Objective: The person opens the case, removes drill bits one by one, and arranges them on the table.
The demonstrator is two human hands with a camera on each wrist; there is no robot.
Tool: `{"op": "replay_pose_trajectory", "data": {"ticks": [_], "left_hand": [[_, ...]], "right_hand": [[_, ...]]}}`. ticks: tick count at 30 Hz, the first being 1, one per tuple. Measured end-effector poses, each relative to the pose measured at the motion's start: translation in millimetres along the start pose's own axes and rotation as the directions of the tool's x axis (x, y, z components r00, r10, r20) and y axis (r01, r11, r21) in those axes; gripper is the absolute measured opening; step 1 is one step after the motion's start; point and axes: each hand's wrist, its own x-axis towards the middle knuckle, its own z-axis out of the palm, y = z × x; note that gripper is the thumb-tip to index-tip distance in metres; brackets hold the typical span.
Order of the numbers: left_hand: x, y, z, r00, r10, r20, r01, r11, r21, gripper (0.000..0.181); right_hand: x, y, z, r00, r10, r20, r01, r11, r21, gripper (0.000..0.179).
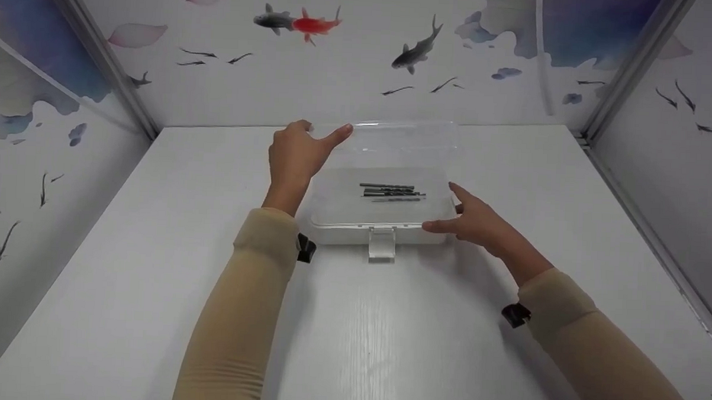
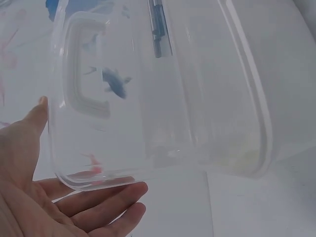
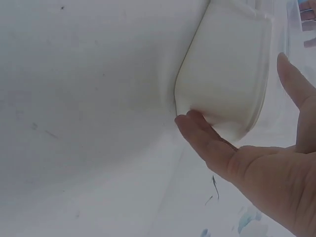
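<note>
From 5 and 7 o'clock, two tan sleeves (image 1: 240, 290) reach over the white bench (image 1: 351, 330), a small black piece (image 1: 307, 248) at each cuff. Near the bench's middle, the whitish plastic box (image 1: 340, 236) sits flat, its long axis running from 9 to 3 o'clock; a clear latch (image 1: 382, 245) hangs on its 6 o'clock side, facing the person. At the box's 3 o'clock end, the right hand (image 1: 479, 221) is spread wide, thumb on the near rim by the 4 o'clock corner, fingers reaching along the end wall. Several dark drill bits (image 1: 390, 193) lie bunched near the middle of the box, also lengthwise from 9 to 3, fluted parts seemingly toward 3. Beyond them, the clear lid (image 1: 402, 136) stands raised on the 12 o'clock side, its long axis matching the box's, a moulded handle (image 2: 72, 64) along its outer edge. The left hand (image 1: 298, 156), thumb and fingers wide apart, touches the lid's 9 o'clock end. Farthest, at 12 o'clock, a white wall (image 1: 336, 90) bears painted fish (image 1: 417, 53).
</note>
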Motion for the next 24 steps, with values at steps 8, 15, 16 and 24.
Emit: {"op": "replay_pose_trajectory", "data": {"ticks": [8, 15, 16, 24], "left_hand": [[-3.9, 3.9, -6.5, 1.0, 0.004, 0.02, -0.005, 0.999, 0.045, 0.099], [1.9, 11.0, -12.3, 1.0, -0.001, 0.022, -0.002, 0.994, 0.106, 0.093], [3.4, 11.8, -12.4, 1.0, 0.001, 0.016, -0.003, 0.994, 0.113, 0.091], [8.8, 13.9, -7.0, 1.0, 0.021, -0.008, -0.02, 0.994, 0.107, 0.087]], "right_hand": [[2.6, -2.8, 0.9, 1.0, 0.013, -0.019, -0.016, 0.991, -0.129, 0.118], [-0.6, -4.3, -2.9, 1.0, 0.019, -0.005, -0.019, 0.981, -0.192, 0.122], [-1.1, -4.9, -3.4, 1.0, 0.019, -0.005, -0.02, 0.981, -0.194, 0.123], [-0.4, -3.7, -4.9, 0.999, 0.035, -0.011, -0.037, 0.98, -0.195, 0.122]]}}
